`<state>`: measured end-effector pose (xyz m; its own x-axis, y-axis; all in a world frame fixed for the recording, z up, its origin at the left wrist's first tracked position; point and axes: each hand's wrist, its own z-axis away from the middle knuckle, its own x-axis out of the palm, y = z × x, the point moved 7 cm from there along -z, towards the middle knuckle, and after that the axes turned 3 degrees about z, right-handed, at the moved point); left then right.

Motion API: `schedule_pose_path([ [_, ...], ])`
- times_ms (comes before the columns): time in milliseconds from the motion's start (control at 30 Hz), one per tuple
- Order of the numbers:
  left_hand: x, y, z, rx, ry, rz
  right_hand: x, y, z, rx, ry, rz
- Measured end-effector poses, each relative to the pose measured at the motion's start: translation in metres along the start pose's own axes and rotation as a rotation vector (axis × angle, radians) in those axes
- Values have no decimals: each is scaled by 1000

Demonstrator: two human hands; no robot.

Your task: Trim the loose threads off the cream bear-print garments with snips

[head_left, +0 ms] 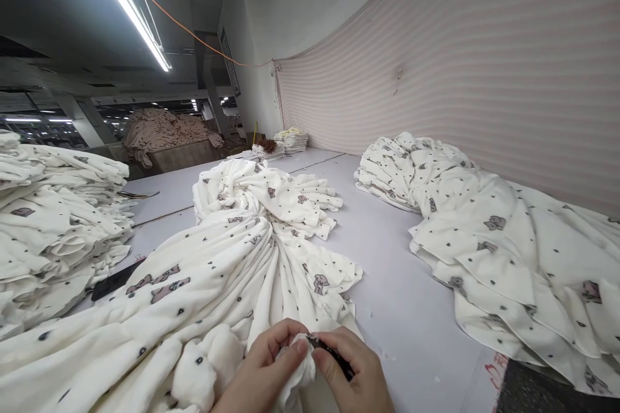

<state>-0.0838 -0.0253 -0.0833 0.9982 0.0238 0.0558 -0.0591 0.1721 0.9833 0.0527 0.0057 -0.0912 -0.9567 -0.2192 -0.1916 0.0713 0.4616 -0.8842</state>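
Note:
A long bundle of white printed fabric with small grey animal and dot marks lies along the pale table toward me. At the bottom edge my left hand pinches a bunched white corner of this fabric. My right hand is closed on a small dark tool, whose tip meets the pinched corner. Both hands touch each other over the cloth.
A tall stack of the same printed fabric stands at the left, another spread pile at the right beside a striped cloth wall. A dark flat object lies by the left stack. Small folded stacks sit at the table's far end.

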Motion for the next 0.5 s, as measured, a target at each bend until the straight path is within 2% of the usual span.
schedule_pose_path([
  [133,4,3,-1,23,-28,-33,3,1,-3,28,7,-50],
  [333,1,11,0,89,16,-181,6,11,1,88,33,-148],
  [500,5,9,0,101,8,-143,13,12,1,104,2,-233],
])
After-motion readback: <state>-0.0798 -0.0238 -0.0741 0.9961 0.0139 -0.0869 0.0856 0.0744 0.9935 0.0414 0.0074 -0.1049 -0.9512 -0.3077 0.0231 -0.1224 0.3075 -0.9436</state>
